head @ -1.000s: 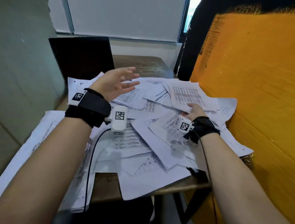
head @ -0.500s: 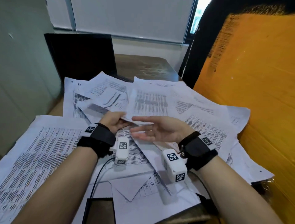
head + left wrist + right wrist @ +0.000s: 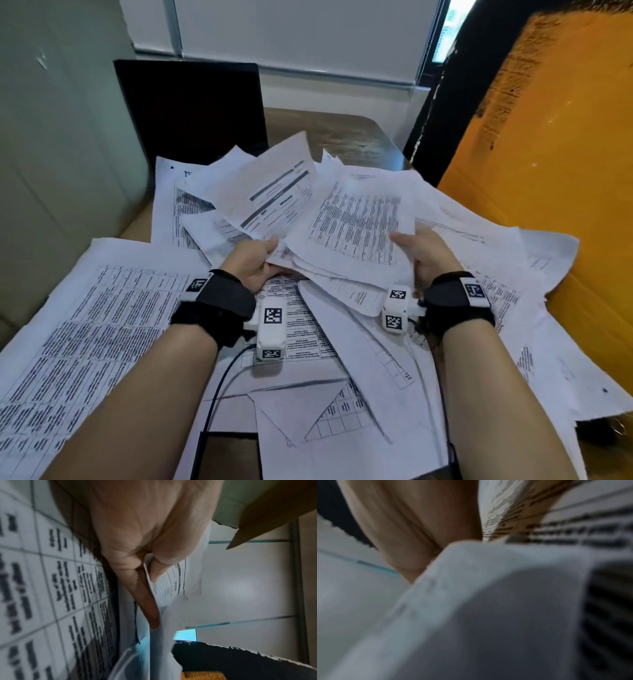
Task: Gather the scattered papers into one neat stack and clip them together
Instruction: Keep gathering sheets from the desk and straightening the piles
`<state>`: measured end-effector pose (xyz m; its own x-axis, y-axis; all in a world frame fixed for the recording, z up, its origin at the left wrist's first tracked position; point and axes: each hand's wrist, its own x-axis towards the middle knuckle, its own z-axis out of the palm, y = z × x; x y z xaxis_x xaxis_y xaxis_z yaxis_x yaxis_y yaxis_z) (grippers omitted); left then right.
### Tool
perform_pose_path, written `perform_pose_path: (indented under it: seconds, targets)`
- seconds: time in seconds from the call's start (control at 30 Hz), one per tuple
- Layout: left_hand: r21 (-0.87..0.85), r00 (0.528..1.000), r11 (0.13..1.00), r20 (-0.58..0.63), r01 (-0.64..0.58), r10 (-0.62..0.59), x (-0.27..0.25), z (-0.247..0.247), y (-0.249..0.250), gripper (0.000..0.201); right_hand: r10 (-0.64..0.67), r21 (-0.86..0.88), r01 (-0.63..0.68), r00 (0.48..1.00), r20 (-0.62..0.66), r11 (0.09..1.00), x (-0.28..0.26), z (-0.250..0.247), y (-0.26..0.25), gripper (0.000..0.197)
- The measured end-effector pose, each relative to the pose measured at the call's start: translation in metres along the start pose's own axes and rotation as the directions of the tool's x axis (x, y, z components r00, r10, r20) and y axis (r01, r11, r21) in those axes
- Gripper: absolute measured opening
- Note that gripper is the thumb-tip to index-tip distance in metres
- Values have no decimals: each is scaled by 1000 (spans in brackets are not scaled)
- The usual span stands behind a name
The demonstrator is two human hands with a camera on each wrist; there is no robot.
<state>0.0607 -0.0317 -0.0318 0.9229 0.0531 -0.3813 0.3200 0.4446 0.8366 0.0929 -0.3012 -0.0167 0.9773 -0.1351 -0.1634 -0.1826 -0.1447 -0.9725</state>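
Your two hands were both engaged with the papers at the centre of the counter. Your left hand pinched the near-left edge of a raised bundle, thumb on top; the left wrist view confirmed the thumb and fingers closed on sheet edges. Your right hand gripped the right edge of the same bundle, thumb on the printed face; the right wrist view was blurred and showed only the palm against paper. The bundle held several overlapping sheets, fanned and unaligned; an exact count could not be taken. One sheet with dark header bars tilted upward behind the left hand. Loose sheets lay beneath and around the bundle, too many and too overlapped to count: one large printed sheet at the near left, one folded sheet with a table grid at the near edge, and more spread toward the right. One wrist camera sat below your left wrist and one beside your right, each on a black strap. One black panel stood at the far left of the counter, and one orange board stood along the right side, touching the outer sheets.
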Motion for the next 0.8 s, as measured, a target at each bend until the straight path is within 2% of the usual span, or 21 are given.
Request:
perform_pose_path:
  seconds: [0.1, 0.17, 0.2, 0.23, 0.3, 0.33, 0.4, 0.47, 0.53, 0.57, 0.63, 0.67, 0.7, 0.73, 0.8]
  targets:
    - [153, 997, 986, -6, -71, 72, 2, -2, 2, 19, -125, 38, 131, 983, -136, 991, 1, -16, 11, 31]
    - [239, 996, 967, 46, -90, 81, 3, -4, 2, 23, -104, 49, 115, 978, -180, 992, 9, -31, 17, 57]
    - [271, 994, 958, 74, -96, 79, 3, -6, 2, 23, -67, 69, 78, 987, -147, 995, 7, -35, 15, 69]
    - [286, 993, 953, 80, -104, 85, 4, -7, 1, 24, -40, 92, 48, 995, -95, 995, 3, -35, 12, 66]
    - [284, 990, 949, 54, -139, 129, 4, -8, 1, 25, -2, 37, 0, 999, 50, 999, -10, -28, 2, 34]
    - [278, 986, 946, 27, -165, 164, 5, -8, 2, 28, 3, 2, -3, 996, 94, 1000, -14, -24, -2, 30]
    - [257, 974, 944, -39, -207, 224, 6, -9, 5, 35, 9, -20, -6, 984, 181, 1000, -18, -15, -3, 30]
    - [189, 981, 968, -70, -167, 182, 5, -12, 7, 48, 21, -58, -6, 966, 259, 998, -21, -8, -6, 35]
    - [185, 996, 979, -7, -85, 88, 1, -10, 7, 54, 58, -226, 21, 940, 335, 974, -22, -3, -6, 54]
    - [220, 996, 972, 44, -88, 80, -2, -8, 5, 49, 76, -308, 46, 924, 374, 950, -25, -1, -9, 57]
    - [295, 987, 943, 99, -152, 129, -5, -4, 2, 35, 71, -251, 55, 882, 466, 967, -24, 0, -10, 41]
    - [292, 982, 938, 92, -185, 166, -5, -2, 1, 36, 40, -195, 56, 889, 456, 979, -26, 2, -12, 34]
    - [254, 976, 943, 86, -214, 198, -8, -2, 3, 38, -10, -173, 85, 918, 396, 981, -26, 4, -13, 35]
    - [210, 968, 946, 87, -247, 233, -11, -2, 5, 39, -71, -202, 135, 952, 299, 970, -23, 3, -14, 50]
    - [151, 943, 932, 106, -329, 316, -22, 1, 13, 37, -144, -234, 189, 970, 195, 954, -23, 4, -15, 82]
